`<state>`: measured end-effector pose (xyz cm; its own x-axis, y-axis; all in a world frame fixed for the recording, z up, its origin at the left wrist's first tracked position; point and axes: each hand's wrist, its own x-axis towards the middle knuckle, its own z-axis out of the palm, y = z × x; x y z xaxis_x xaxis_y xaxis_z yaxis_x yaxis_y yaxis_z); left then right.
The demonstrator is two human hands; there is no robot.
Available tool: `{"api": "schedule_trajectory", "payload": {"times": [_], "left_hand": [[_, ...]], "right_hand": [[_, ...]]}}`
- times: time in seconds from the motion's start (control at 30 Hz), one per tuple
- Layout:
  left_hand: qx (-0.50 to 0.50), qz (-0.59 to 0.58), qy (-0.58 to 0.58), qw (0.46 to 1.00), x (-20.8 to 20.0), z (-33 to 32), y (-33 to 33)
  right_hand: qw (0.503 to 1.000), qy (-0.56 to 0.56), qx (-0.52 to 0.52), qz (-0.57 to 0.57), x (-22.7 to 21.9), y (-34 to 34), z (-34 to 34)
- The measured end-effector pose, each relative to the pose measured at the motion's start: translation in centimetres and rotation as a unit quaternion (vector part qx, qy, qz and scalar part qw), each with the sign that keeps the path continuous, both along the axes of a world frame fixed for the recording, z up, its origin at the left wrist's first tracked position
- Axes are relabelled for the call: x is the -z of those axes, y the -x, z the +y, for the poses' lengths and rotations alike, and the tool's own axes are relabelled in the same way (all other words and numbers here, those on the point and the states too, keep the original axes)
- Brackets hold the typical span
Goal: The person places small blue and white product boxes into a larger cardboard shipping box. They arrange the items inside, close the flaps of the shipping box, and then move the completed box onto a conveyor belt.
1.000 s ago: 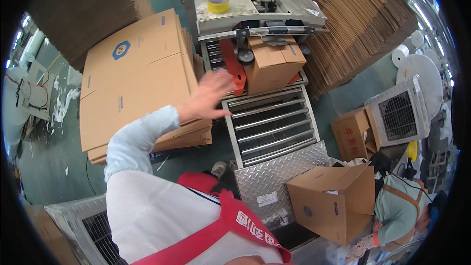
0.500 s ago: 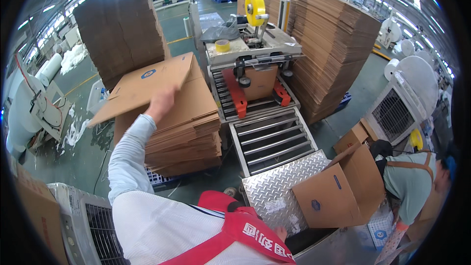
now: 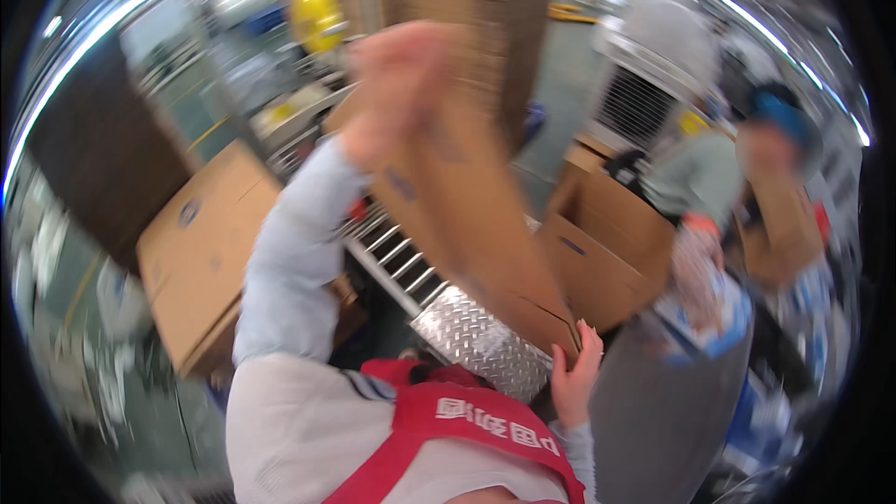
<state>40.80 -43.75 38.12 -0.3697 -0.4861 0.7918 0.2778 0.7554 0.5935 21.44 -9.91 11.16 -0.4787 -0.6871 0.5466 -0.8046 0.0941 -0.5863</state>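
Observation:
A flattened cardboard box (image 3: 467, 205), brown with dark printed marks and blurred by motion, stands tilted in front of me. My left hand (image 3: 406, 75) is at its upper end, fingers smeared but apparently closed over the edge. Down at the near end, my right hand (image 3: 576, 373) grips the box's corner between thumb and fingers. Just right of the held cardboard sits an opened carton (image 3: 597, 266) with its flaps up. A stack of flat cartons (image 3: 210, 252) lies to the left of my left arm.
Under the cardboard run a roller conveyor (image 3: 387, 252) and a metal tread plate (image 3: 476, 341). A co-worker in a blue cap (image 3: 784, 117) is at the right, beside a grey surface (image 3: 672, 401). Tall cardboard stacks (image 3: 467, 0) and an air cooler (image 3: 644, 93) stand farther back.
My left hand has brought a flat box off the left stack, rightward and upright over the conveyor. My right hand has come up to its near end. The view has turned right.

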Motion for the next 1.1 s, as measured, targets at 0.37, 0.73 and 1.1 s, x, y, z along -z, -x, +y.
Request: {"api": "schedule_trajectory", "payload": {"times": [0.37,0.73,1.1], "left_hand": [[0.079,-0.236,-0.343,0.906,31.3,-16.6,-1.7],[0.025,-0.236,-0.531,0.813,24.4,-12.4,-1.7],[0.396,-0.675,-0.160,0.601,22.1,2.4,7.0]], "right_hand": [[0.938,0.006,0.345,0.041,-4.7,-2.0,7.1],[0.886,0.214,0.387,-0.141,-0.8,-3.4,1.6],[0.902,0.221,0.118,-0.353,1.6,8.6,2.7]]}}
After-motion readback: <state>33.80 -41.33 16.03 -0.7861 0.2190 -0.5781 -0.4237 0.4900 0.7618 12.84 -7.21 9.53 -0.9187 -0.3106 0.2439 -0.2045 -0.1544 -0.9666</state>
